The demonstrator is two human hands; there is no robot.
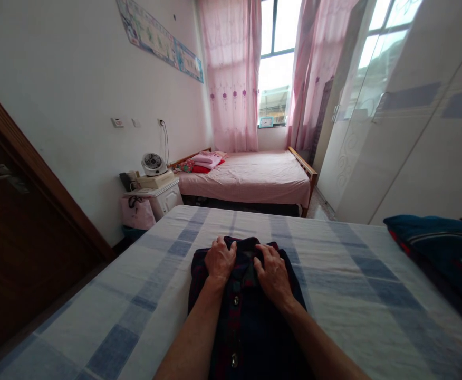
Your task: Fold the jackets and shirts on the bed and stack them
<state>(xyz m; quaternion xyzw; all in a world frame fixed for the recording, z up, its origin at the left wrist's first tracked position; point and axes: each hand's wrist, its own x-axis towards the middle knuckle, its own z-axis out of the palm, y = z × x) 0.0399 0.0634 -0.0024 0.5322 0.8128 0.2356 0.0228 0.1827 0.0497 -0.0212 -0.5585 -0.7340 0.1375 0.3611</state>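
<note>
A dark plaid button-up shirt (234, 327) lies folded, front side up, on the bed right before me, its collar (247, 244) pointing away. Shiny buttons run down its middle. My left hand (220, 258) rests on the shirt just left of the collar, its fingers bent a little and the thumb apart from them. On the other side, my right hand (273, 272) lies on the shirt with fingers spread, their tips touching the collar's right part. Both hands look open; the fabric under the palms is hidden.
A blue-and-white checked sheet (144, 274) covers the near bed. At its right edge lies a dark blue garment (440, 237). Beyond are a pink bed (250, 179), a white nightstand (167, 198) with a small fan (154, 163), and a white wardrobe (408, 153).
</note>
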